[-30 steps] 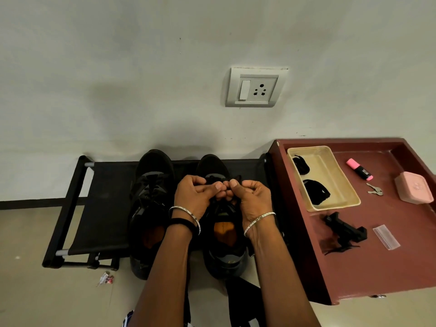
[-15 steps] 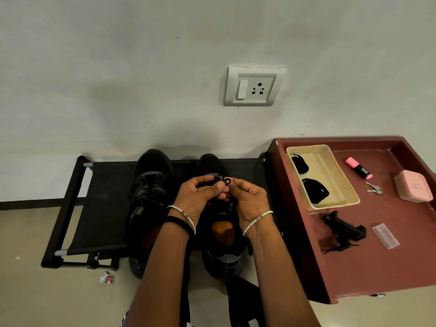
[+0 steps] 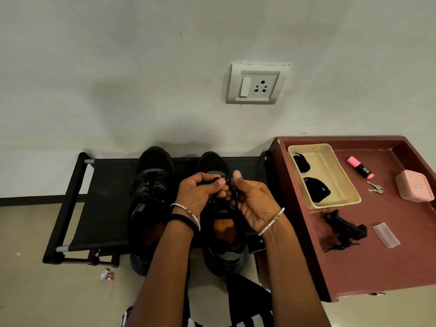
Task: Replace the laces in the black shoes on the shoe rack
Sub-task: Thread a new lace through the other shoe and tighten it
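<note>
A: Where was the lace (image 3: 225,178) just then?

B: Up between the two hands, above the tongue of the right shoe (image 3: 226,251); that shoe stood on the shoe rack (image 3: 99,197) with its toe to the wall, just beside the left shoe (image 3: 151,192)

A: And the grip?

B: Both hands were curled on it; the left hand (image 3: 197,193) pinched a strand between thumb and forefinger; the right hand (image 3: 256,201) pinched it just beside, thumb upright; the fingers (image 3: 220,182) of the two hands were touching or nearly so

A: Which way did it run?

B: The short stretch between the pinches lay across the shoe, side to side; below it, dark strands dropped toward the eyelets along the shoe's length; whether a loop or knot had formed I could not tell, black on black

A: So which hand was nearer?

B: Neither, really; they met over the shoe's midline, so I judged the coming move would be a pull outward to either side, square to the shoe's long axis

A: Anything spare close by?

B: Dark bundles (image 3: 316,191), perhaps laces, lay in a cream tray (image 3: 339,175) on the maroon surface (image 3: 377,267) to the right, well apart from both hands
</note>
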